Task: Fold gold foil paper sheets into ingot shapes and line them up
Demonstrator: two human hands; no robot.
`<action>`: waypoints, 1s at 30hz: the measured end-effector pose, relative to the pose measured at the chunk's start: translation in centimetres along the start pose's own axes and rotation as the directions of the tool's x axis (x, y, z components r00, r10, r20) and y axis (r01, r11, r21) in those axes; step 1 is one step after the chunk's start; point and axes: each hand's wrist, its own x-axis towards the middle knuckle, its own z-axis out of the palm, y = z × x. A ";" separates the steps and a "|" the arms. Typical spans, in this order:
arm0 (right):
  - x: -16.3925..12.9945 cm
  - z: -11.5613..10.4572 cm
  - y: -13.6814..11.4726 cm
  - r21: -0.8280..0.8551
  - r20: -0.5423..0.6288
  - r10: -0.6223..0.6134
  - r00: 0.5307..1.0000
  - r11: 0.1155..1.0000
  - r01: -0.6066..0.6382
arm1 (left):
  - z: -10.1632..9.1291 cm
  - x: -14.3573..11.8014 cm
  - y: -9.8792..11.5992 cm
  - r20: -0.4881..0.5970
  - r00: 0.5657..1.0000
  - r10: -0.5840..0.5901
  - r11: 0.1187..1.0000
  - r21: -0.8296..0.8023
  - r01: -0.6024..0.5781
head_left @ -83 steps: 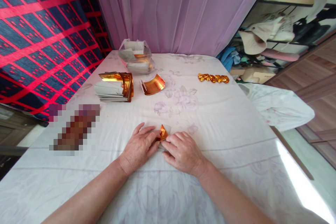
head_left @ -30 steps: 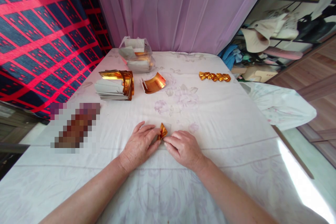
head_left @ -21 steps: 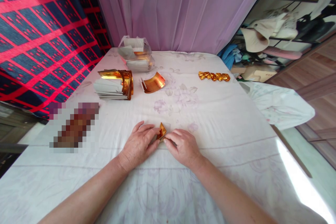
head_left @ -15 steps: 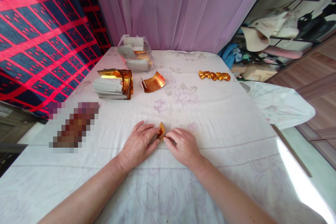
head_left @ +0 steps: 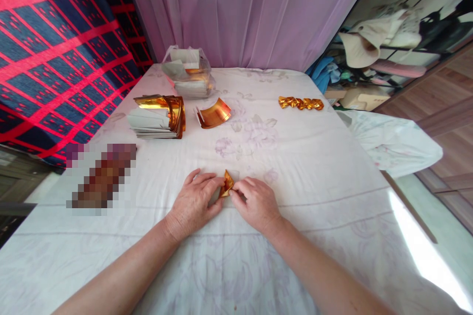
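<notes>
At the far left a patch on the sheet [head_left: 101,177] is blotted out into coloured blocks, so what lies there cannot be made out. Behind it sits one stack of pale paper slips [head_left: 150,123] with a curl of gold foil sheets [head_left: 166,108] bent over its right end; the number of leaves in either cannot be counted. Further back stands one clear plastic bag [head_left: 188,76] holding more pale and gold paper, its contents blurred by the film. Just right of the stack lies one curved gold sheet [head_left: 214,114], arched with its ends up. Near the front, the two hands meet over one small gold foil piece [head_left: 226,185] that rests on the white flowered bedsheet [head_left: 314,167], roughly at its middle and close to the person. The left hand [head_left: 195,202] lies palm down, fingers loosely together and stretched toward the foil, the fingertips touching its left edge. The right hand [head_left: 254,202] is curled, thumb and forefinger pinching the foil's right side; the lower part of the foil is hidden behind these fingers, so its full shape cannot be told. Both forearms are cut off by the bottom edge. Further right and well back lies one row of folded gold foil shapes [head_left: 301,103], touching end to end, perhaps five, though the joins are hard to separate. Beyond the bed's right edge hangs one white cloth [head_left: 391,142], and cluttered shelves [head_left: 391,44] are cut off by the frame.
</notes>
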 end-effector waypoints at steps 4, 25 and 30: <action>0.0 0.1 -0.1 -0.005 -0.009 0.013 1.000 1.000 -0.013 | 0.1 0.1 0.5 -0.013 1.000 -0.026 1.000 0.017 0.026; -2.3 -1.3 -0.4 -0.176 0.074 -0.261 0.963 0.947 0.270 | 0.4 0.4 0.8 -0.053 0.996 -0.068 0.997 0.018 0.069; -2.0 -1.2 -0.6 -0.192 0.096 -0.232 0.968 0.950 0.247 | 0.4 0.4 0.7 -0.062 0.997 -0.055 0.998 0.011 0.055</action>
